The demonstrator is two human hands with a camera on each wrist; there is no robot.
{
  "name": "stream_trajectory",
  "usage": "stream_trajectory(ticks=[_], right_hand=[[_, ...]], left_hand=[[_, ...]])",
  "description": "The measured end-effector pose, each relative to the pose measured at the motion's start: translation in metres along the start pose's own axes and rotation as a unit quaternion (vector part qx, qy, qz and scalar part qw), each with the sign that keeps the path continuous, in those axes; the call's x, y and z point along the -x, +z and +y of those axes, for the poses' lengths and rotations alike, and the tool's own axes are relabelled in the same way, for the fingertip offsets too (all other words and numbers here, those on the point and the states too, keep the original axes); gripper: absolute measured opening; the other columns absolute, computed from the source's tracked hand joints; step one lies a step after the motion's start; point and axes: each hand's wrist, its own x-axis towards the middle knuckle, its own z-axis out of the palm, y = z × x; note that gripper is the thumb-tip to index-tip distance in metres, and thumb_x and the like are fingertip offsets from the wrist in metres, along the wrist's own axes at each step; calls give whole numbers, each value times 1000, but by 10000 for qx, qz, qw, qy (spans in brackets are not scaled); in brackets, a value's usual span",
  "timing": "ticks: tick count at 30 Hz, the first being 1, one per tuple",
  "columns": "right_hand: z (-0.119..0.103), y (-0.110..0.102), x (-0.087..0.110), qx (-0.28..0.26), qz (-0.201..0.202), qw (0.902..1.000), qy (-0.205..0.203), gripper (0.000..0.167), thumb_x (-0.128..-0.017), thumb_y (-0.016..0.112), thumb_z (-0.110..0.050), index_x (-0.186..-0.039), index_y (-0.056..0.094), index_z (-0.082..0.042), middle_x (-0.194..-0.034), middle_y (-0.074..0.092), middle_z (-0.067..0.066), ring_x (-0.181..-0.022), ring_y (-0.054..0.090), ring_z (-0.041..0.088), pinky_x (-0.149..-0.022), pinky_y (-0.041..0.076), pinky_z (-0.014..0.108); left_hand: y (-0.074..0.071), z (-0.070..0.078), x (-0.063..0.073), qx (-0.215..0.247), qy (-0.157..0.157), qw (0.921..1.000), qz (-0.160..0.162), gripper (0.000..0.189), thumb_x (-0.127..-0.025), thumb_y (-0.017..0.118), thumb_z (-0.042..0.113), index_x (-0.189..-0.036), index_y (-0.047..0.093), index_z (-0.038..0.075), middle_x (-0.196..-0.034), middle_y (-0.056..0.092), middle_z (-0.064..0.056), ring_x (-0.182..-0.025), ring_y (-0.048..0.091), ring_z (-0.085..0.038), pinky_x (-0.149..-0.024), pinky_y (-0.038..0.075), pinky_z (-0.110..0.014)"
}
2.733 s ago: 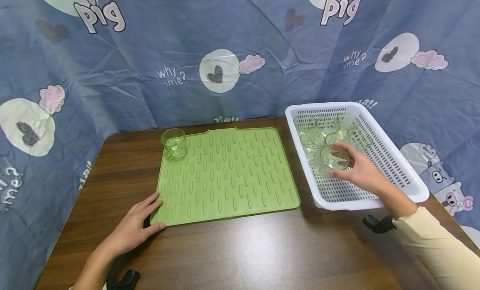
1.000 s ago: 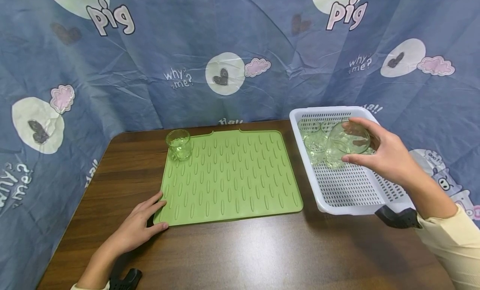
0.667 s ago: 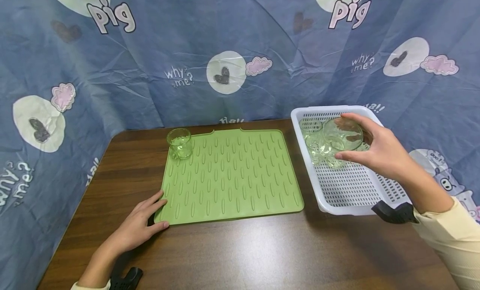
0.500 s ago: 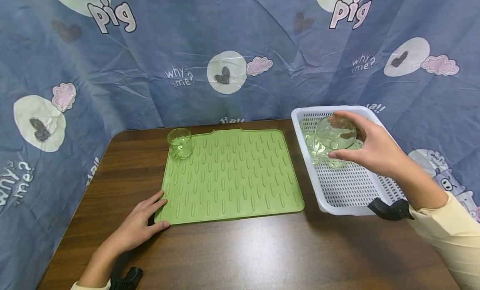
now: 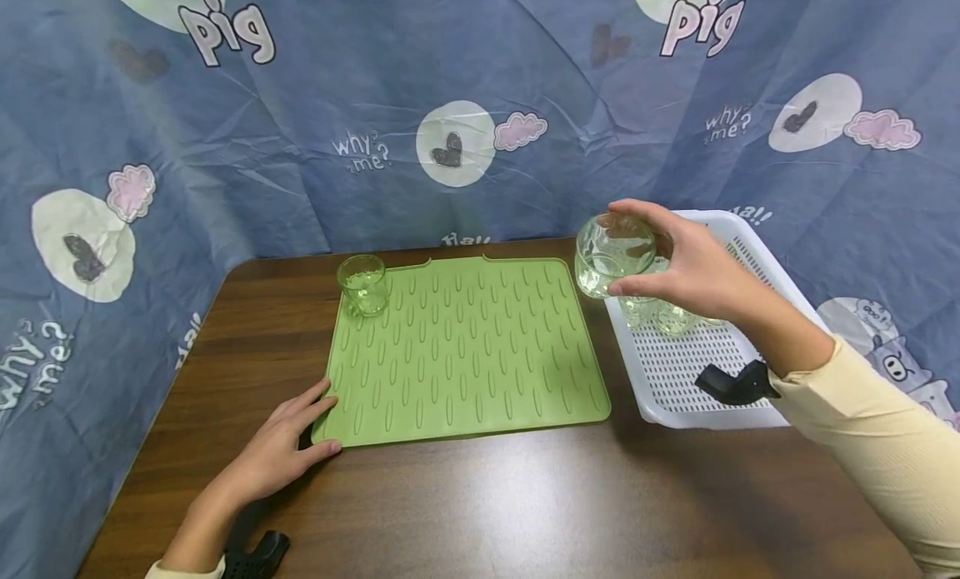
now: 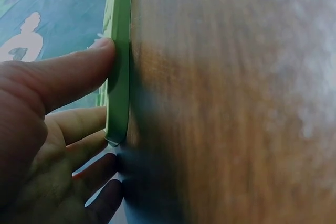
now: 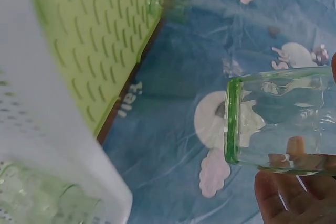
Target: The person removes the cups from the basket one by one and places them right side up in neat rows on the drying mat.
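My right hand grips a clear green-tinted drinking glass between thumb and fingers, raised above the basket's left rim near the mat's back right corner. In the right wrist view, the glass's thick base points away from the palm. At the front left corner of the green ribbed silicone mat rests my left hand, fingers relaxed and spread. Its thumb touches the mat's edge in the left wrist view. Another glass stands upright on the mat's back left corner.
A white perforated plastic basket stands right of the mat, partly behind my right arm. Several more glasses sit inside it. Beneath everything is a brown wooden table, with a blue printed cloth hanging behind it.
My right hand first reached into the basket among the glasses, then lifted one out and carried it left past the rim. My left hand has stayed at the mat's corner.
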Motion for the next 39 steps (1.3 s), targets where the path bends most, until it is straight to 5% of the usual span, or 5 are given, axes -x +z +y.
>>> stream_trajectory(ticks=[12,19,22,30,39], right_hand=[[-10,25,-47,-358,-363,9987,11,86,-74,88,-16,-148,43,-20,-141,59,5,-122,61,26,-102,47,43],[-7,48,-69,-274,-572,9980,-28,87,-75,87,-20,-149,42,-20,-142,58,2,-80,65,21,-78,52,31],[-8,58,-80,-179,-634,9978,-42,88,-75,87,-22,-150,41,-19,-144,57,0,-77,64,21,-77,52,33],[-5,82,-102,21,-797,9968,-17,86,-79,85,-30,-151,39,-20,-148,53,0,-102,65,23,-100,48,41],[-9,116,-119,-52,-812,9967,-74,87,-79,84,-34,-151,39,-18,-147,53,0,-136,49,22,-112,41,43]], left_hand=[[-1,1,0,37,-6,10000,-27,69,-91,71,35,-145,48,-1,-160,30,-23,-140,30,-51,-101,35,-70],[-3,3,-1,29,-8,10000,-86,70,-91,71,36,-145,47,-1,-160,30,-23,-140,30,-50,-101,35,-69],[-3,3,-1,22,-10,9999,-111,70,-91,71,36,-145,47,-2,-160,30,-23,-140,30,-51,-101,35,-69],[-2,4,-3,11,-19,9999,-103,70,-91,71,37,-145,48,-2,-160,30,-23,-140,30,-50,-102,35,-69],[-1,2,-2,-12,65,10000,-21,69,-90,72,36,-144,49,-2,-159,32,-23,-139,32,-50,-101,36,-68]])
